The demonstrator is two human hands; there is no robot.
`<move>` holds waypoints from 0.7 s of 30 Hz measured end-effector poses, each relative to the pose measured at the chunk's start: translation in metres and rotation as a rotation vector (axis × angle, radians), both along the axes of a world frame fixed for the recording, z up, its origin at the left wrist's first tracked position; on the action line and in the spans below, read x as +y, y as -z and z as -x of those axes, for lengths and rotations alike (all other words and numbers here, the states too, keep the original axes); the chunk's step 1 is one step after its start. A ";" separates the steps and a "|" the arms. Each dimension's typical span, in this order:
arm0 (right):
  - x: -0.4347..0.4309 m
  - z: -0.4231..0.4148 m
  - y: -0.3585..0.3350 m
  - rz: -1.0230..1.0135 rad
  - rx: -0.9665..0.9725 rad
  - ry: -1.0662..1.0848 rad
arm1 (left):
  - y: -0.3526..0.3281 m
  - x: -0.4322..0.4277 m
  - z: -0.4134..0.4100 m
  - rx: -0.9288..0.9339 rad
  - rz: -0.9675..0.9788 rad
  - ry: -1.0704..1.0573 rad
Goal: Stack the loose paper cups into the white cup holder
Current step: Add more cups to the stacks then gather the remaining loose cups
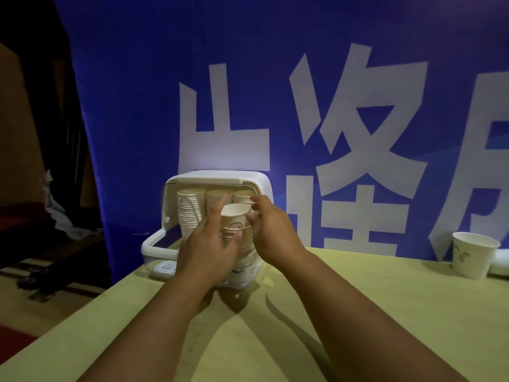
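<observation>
Left hand (209, 245) and right hand (271, 230) half hide the cup stack (234, 219).

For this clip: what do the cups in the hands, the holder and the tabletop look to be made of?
Held cups: paper, matte off-white, with thin rolled rims and a small printed mark. Cup holder: likely moulded plastic, smooth white with rounded corners and a slight sheen. Tabletop: smooth, pale yellow, flat; laminate or painted board, cannot tell which.
</observation>
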State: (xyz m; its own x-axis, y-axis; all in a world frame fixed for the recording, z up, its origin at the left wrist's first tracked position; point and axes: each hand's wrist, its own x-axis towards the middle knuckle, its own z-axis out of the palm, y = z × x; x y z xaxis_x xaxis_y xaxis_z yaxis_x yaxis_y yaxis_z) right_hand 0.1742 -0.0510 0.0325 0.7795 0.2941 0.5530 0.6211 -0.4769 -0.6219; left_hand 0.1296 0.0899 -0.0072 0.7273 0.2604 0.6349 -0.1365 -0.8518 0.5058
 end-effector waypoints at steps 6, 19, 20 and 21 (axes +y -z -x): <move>0.002 -0.008 0.015 0.155 0.027 0.028 | 0.009 0.010 -0.012 0.038 0.047 -0.028; -0.030 0.029 0.005 0.085 -0.041 0.207 | -0.015 -0.049 0.028 -0.034 -0.131 -0.029; -0.040 0.034 0.004 0.105 -0.041 0.221 | -0.016 -0.058 0.034 -0.002 -0.144 -0.018; -0.052 0.040 0.003 0.125 -0.042 0.239 | -0.018 -0.066 0.039 0.018 -0.156 -0.003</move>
State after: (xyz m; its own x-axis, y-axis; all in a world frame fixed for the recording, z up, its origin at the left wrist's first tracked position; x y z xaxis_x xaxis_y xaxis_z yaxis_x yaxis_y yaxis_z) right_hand 0.1345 -0.1030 0.0292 0.8119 0.1725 0.5577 0.5059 -0.6846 -0.5248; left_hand 0.0906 0.0235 0.0104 0.7382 0.1618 0.6549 -0.1264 -0.9205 0.3698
